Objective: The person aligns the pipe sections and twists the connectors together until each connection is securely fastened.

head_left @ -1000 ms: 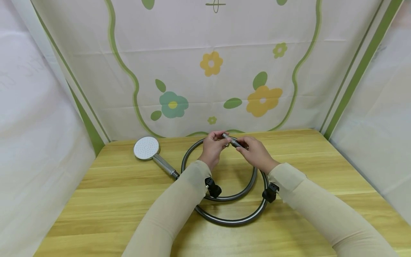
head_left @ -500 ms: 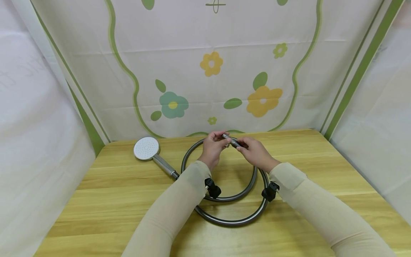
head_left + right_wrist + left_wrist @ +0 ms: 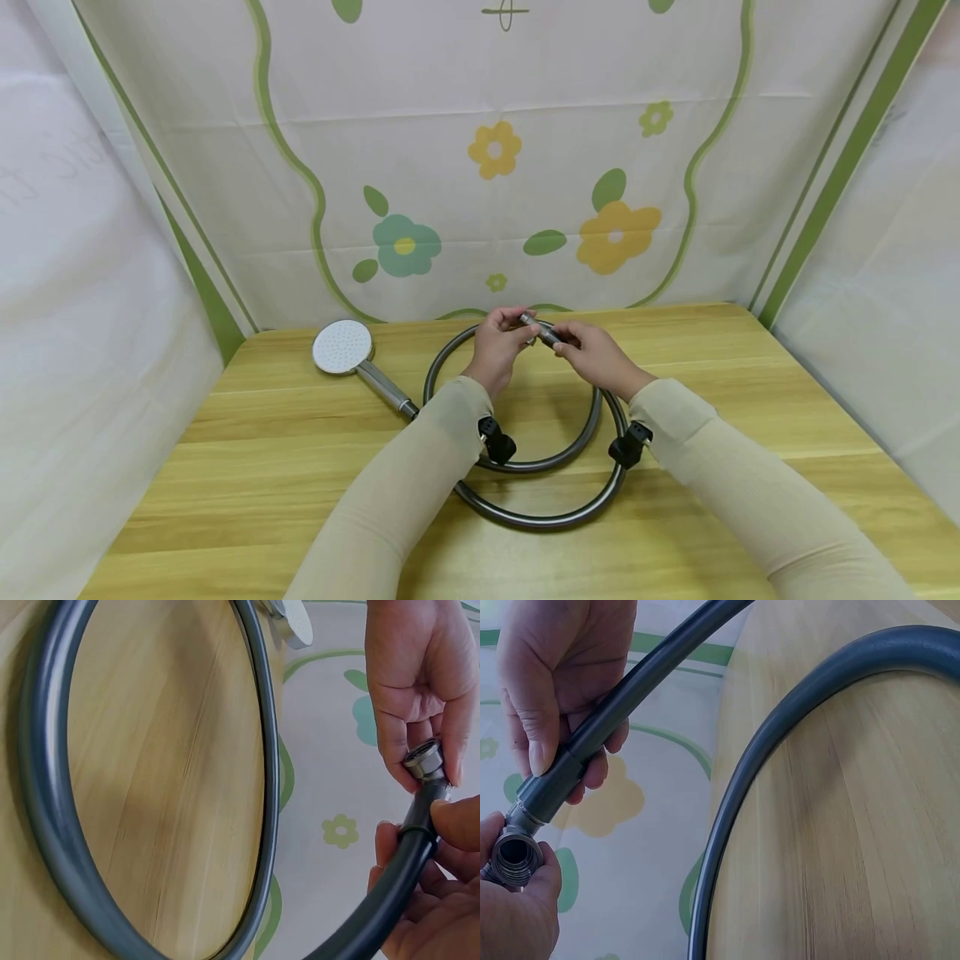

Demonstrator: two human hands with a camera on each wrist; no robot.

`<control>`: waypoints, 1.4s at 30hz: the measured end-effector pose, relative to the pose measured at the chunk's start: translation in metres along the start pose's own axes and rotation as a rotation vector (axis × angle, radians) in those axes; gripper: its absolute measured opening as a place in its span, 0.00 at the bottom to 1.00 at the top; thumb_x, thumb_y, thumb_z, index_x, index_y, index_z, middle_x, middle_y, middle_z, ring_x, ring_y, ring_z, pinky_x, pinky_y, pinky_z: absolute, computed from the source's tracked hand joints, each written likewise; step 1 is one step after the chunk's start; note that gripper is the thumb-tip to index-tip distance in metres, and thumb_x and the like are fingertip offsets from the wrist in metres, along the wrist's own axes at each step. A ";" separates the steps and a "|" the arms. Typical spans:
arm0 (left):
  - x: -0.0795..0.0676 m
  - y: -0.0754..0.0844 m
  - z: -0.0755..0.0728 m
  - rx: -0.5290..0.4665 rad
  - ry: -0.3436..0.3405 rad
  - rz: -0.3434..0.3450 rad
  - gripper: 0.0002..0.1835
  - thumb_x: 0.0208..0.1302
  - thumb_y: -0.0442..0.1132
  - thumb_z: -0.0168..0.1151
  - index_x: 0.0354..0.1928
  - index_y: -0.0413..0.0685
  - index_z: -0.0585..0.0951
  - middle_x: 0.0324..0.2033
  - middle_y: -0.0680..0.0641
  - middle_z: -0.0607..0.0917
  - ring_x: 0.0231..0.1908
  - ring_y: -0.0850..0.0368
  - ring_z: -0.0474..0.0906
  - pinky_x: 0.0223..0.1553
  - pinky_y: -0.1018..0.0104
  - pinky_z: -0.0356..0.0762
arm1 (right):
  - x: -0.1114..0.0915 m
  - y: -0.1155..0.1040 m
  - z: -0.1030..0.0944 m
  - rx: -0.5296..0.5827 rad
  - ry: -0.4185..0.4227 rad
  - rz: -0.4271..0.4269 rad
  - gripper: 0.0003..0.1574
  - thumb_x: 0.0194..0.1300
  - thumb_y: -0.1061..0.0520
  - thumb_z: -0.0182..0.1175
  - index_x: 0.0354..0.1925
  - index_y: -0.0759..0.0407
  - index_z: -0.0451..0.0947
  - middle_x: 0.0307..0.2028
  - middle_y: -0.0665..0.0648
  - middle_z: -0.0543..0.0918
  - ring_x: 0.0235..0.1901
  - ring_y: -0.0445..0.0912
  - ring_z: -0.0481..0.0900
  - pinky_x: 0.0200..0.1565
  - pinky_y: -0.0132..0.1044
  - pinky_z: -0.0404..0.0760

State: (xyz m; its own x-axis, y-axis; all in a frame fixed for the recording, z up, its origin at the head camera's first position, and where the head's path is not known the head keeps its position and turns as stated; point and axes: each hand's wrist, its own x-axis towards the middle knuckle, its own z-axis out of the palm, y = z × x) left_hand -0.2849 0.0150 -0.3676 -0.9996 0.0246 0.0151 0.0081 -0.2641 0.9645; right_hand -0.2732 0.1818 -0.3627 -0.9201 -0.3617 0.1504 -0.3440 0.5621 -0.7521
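In the head view my left hand pinches a small metal fitting with a round threaded mouth, seen closely in the left wrist view. My right hand grips the dark collar at the end of a grey shower hose, thumb along its side. Collar and fitting meet end to end between both hands, held above the far part of the table. From the right wrist side, the fitting's metal ring sits between the left fingertips. A hand shower with a round white face lies left of the hands, its handle toward the hose.
The rest of the hose lies in loops on the wooden table, under and between the forearms. A flower-printed cloth rises behind the table's far edge. Black wrist cameras hang close over the loops.
Both hands stay in place with the fitting and collar between them. Only slight shifts of the right fingers and wrist show.
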 end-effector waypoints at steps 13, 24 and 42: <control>0.001 -0.003 -0.001 -0.019 -0.018 0.017 0.17 0.61 0.25 0.64 0.52 0.39 0.77 0.56 0.37 0.78 0.46 0.56 0.78 0.47 0.61 0.77 | 0.005 0.004 0.000 0.044 -0.022 0.029 0.19 0.73 0.63 0.50 0.58 0.72 0.71 0.51 0.68 0.79 0.49 0.58 0.80 0.52 0.52 0.77; 0.003 -0.004 -0.004 -0.009 -0.033 0.013 0.20 0.61 0.26 0.64 0.55 0.35 0.74 0.54 0.40 0.80 0.44 0.58 0.78 0.42 0.67 0.77 | 0.005 0.008 -0.001 0.045 -0.053 0.045 0.21 0.74 0.61 0.49 0.60 0.71 0.69 0.52 0.68 0.79 0.51 0.58 0.78 0.54 0.52 0.76; 0.001 -0.002 -0.005 -0.037 -0.023 0.019 0.18 0.60 0.24 0.63 0.53 0.37 0.75 0.53 0.39 0.81 0.42 0.59 0.78 0.46 0.61 0.78 | -0.001 0.011 0.008 -0.101 0.175 -0.042 0.27 0.61 0.55 0.67 0.55 0.64 0.73 0.47 0.61 0.76 0.47 0.55 0.75 0.50 0.52 0.75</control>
State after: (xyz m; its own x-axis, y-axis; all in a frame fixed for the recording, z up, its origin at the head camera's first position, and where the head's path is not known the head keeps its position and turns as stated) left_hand -0.2862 0.0108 -0.3705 -0.9983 0.0417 0.0396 0.0252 -0.3005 0.9535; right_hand -0.2745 0.1823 -0.3768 -0.9199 -0.2569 0.2963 -0.3920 0.6239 -0.6761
